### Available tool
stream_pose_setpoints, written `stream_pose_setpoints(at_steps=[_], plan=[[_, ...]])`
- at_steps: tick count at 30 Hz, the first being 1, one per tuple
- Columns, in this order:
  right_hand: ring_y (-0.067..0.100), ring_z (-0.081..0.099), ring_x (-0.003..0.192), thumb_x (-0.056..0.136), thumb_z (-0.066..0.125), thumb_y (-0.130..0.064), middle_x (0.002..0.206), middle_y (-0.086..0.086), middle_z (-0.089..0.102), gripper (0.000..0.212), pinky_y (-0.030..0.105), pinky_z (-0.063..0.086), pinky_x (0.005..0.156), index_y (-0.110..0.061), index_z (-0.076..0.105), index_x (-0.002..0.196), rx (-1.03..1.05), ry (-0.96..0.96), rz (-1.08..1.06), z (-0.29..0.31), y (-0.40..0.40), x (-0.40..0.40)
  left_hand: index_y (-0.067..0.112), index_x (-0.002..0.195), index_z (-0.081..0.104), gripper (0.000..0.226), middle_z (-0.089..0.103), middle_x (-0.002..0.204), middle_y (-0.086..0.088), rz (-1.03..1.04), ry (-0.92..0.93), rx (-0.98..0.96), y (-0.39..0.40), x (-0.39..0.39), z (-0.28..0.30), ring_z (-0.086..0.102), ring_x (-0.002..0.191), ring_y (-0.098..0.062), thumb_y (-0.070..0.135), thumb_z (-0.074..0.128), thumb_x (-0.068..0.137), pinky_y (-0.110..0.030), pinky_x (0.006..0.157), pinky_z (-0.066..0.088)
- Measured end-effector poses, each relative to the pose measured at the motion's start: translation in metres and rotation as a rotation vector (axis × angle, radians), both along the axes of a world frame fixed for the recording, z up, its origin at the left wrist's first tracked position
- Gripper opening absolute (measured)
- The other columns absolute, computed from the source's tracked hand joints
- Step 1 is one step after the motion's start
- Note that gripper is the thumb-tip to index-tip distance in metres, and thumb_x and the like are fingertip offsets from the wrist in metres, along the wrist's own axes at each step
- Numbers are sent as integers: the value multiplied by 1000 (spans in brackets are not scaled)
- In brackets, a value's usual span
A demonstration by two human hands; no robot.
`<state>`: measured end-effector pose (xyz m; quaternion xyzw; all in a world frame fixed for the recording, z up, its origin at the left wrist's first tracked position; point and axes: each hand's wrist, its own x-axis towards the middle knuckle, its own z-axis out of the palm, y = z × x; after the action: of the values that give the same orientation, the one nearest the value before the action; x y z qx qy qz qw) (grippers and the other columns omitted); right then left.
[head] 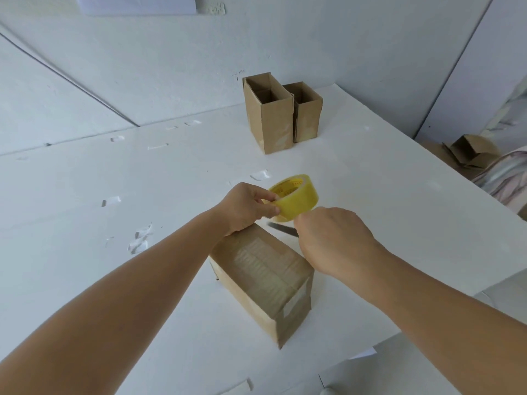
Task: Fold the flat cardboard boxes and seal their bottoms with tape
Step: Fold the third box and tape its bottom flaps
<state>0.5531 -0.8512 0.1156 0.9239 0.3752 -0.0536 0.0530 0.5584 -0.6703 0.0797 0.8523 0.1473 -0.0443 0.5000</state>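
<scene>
A white table (370,181) fills most of the view, its top dented and scuffed in places, with small scraps of clear tape stuck here and there. Behind it is a white wall (171,67), and on the right a pale panel reaches down to the floor.

There are three folded boxes on the table. Two open boxes (281,115) stand upright, touching side by side, at the far end. The third, a taped box (263,277), lies near the person with its sealed bottom facing up, strips of clear tape running along the seam and over the near edge. Off the table at the right edge, more cardboard (467,152) lies in a loose pile; how many pieces I cannot tell.

There is one roll of yellow tape (295,196), held above the far end of the near box. The left hand (245,206) grips it, thumb and fingers pinching the roll's near side. The right hand (333,238) is curled into a fist just beside the roll, holding a dark blade (282,228) that points left beneath the tape.
</scene>
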Motion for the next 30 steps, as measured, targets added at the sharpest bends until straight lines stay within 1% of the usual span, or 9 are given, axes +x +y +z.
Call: stream_pose_setpoints(at_steps=[2,5,9,14,15,18,21,26,30], plan=[[28,53,81,89,44,-4,80,2,49,19,27,32,58,-12,57,101,-81,73,29,-20,-5,0,18,105,73,24,67,77,1,2,-28,-49,-2,1,1,54,70,-10,21,76,81,-20,72,46],[24,46,71,92,46,-14,69,-2,41,11,26,25,50,-17,57,92,-33,117,-40,-51,-11,9,18,108,72,28,66,78,0,19,-41,-75,-3,-1,2,54,69,-10,21,75,81,-22,75,47],[29,59,91,96,38,-28,97,4,62,22,30,38,65,-19,55,108,106,239,-185,-91,-9,19,20,105,73,24,70,81,-2,25,-28,-106,-2,-6,3,57,70,-10,22,75,82,-25,83,49],[29,53,109,95,38,-46,114,6,59,43,36,45,85,-18,52,124,255,333,-303,-104,-6,23,18,110,71,29,72,84,-4,44,-10,-131,-3,-8,2,59,67,-8,21,75,81,-25,83,49],[25,54,110,93,41,-51,113,3,61,45,35,45,88,-18,57,121,404,420,-356,-98,-4,23,18,111,71,30,72,85,-5,51,-10,-144,-3,-9,2,59,67,-8,21,76,81,-25,82,50],[18,64,94,81,53,-60,92,-5,69,48,34,50,89,-17,67,94,885,1008,-512,-71,13,18,18,109,71,30,72,89,-12,66,-5,-162,-4,-10,4,62,72,-12,20,77,80,-25,82,51],[18,67,79,83,64,-47,85,2,70,39,32,54,77,-9,66,89,1052,1363,-591,-59,29,12,16,107,72,27,71,94,-20,94,6,-191,-7,-11,6,64,77,-16,18,77,80,-29,85,52],[25,66,77,82,70,-31,88,14,72,23,42,55,81,-8,69,82,1146,1354,-698,-59,41,8,18,103,72,23,69,77,-4,108,9,-201,-7,-13,6,59,68,-10,18,76,81,-20,75,49],[14,60,60,83,66,-29,73,3,66,19,20,48,53,-11,65,79,1092,1231,-689,-58,40,2,22,100,72,16,68,72,7,290,-136,-213,-9,-10,4,54,59,-3,21,73,84,-16,68,46]])
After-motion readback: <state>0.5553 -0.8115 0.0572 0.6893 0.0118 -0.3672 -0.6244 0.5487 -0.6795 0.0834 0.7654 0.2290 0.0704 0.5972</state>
